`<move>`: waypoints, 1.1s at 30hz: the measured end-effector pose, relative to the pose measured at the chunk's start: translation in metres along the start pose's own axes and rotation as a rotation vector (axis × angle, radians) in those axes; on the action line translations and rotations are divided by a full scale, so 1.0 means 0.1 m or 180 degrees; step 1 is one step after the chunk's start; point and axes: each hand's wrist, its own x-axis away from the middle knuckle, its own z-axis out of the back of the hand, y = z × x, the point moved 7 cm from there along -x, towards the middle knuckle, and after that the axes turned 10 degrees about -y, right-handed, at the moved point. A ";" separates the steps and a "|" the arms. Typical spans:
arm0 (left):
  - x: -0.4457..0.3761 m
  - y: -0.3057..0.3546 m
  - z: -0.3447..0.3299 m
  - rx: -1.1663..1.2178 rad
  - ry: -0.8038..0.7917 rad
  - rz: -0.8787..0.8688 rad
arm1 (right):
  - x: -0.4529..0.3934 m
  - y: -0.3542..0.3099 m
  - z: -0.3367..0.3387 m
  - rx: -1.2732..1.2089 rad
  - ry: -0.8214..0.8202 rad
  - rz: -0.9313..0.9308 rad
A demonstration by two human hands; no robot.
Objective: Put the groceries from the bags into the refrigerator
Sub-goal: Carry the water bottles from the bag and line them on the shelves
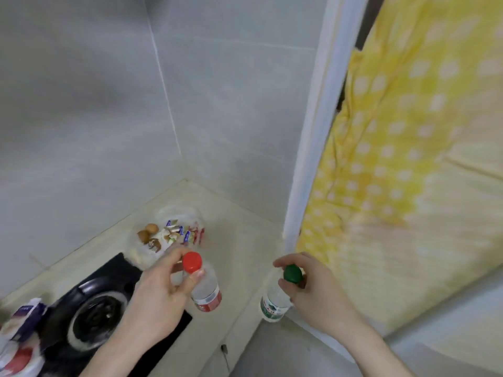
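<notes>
Left hand (pixel 160 292): fingers and thumb curled round the neck of the red-capped bottle (pixel 204 288), pinching it just under the cap, with the thumb tip against the cap's lower edge.
Red-capped bottle: clear plastic with a red and white label, held upright above the counter (pixel 239 240), just right of the stove's near corner (whether its base touches the counter I cannot tell).
Right hand (pixel 313 289): grasps the green-capped bottle (pixel 275 300) at its top, fingertips closed round the green cap.
Green-capped bottle: clear with a green and white label, held at the counter's front right edge, its lower part hanging past the edge; the two bottles are near each other but apart.
Bag (pixel 168 235): thin clear plastic, lying open on the counter toward the back corner, holding brown eggs, small wrapped packets in blue, white and red, and other bits too blurred to name.
Stove (pixel 95 322): black glass top with a round burner, set into the counter on the left.
Packages (pixel 19 336): blue, white and red packaging at the far lower left, partly cut off by the frame.
Curtain (pixel 408 159): yellow cloth with white dots, hanging at the right beside a white frame (pixel 318 131).
Walls: pale grey tile meeting in a corner behind the counter.
</notes>
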 end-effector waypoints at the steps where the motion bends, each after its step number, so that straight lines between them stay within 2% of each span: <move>1: -0.08 0.15 -0.16 0.0056 -0.0082 -0.0082 | 0.09 0.10 0.16 -0.0012 0.0089 -0.0050; 6: -0.31 0.97 -1.00 0.0196 -0.0490 -0.0416 | 0.66 0.59 0.97 0.0152 0.0584 -0.0395; 14: -0.39 2.15 -2.25 0.0334 -0.1221 -0.0992 | 1.70 1.26 1.97 -0.0053 0.1451 -0.0789; 21: -0.37 3.14 -3.34 0.0178 -0.2029 -0.1708 | 2.66 1.67 2.54 -0.0161 0.2241 -0.1332; 26: -0.30 3.85 -4.08 0.0072 -0.2730 -0.2345 | 3.25 1.87 2.88 -0.0032 0.2731 -0.1945; 33: -0.16 4.70 -4.93 0.0122 -0.3618 -0.3040 | 3.90 1.89 3.27 -0.0061 0.3582 -0.2672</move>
